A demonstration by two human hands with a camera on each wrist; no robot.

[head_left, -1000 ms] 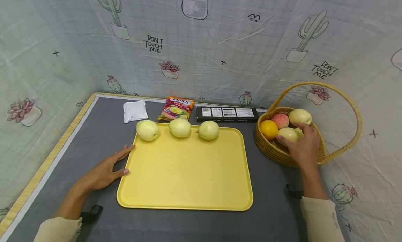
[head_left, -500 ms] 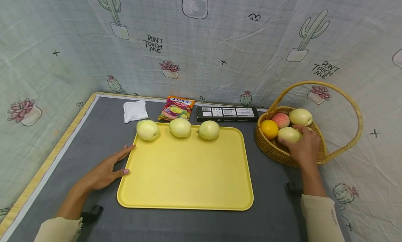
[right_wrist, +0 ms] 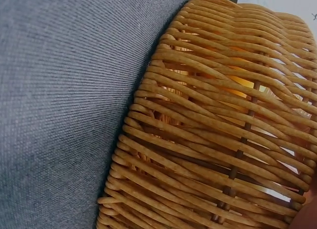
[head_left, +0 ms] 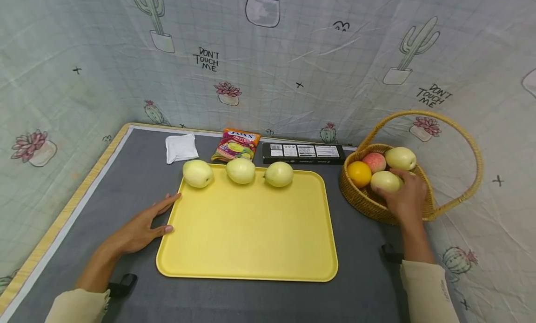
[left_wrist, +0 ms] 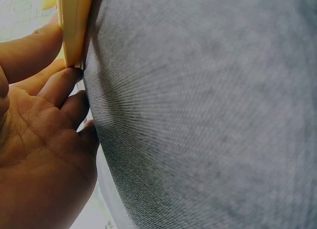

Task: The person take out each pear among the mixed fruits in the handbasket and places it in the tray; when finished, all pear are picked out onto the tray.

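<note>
My right hand (head_left: 406, 195) reaches into a wicker basket (head_left: 368, 209), its thumb and fingers around a pale green, smooth fruit (head_left: 386, 181). Beside it in the basket lie an orange (head_left: 358, 174), a pinkish peach (head_left: 374, 161) and another pale green fruit (head_left: 400, 158); one more is mostly hidden behind my fingers. My left hand (head_left: 140, 227) rests at the left rim of a yellow tray (head_left: 247, 230), fingers extended and thumb apart, touching the edge. In the left wrist view, fingertips (left_wrist: 74, 76) meet the tray's side. The right wrist view mostly shows basket weave (right_wrist: 213, 115).
Three pale green fruits (head_left: 240, 171) lie along the tray's far side. Behind the tray are a white packet (head_left: 181, 148), a Fox's candy bag (head_left: 237, 145) and a black box (head_left: 303, 153). The basket's tall handle (head_left: 471, 146) arches up at right, near the printed cloth wall.
The right fingers have drawn in around the pale green fruit, whose visible side now shows more fully. My left hand and the tray stay put.
</note>
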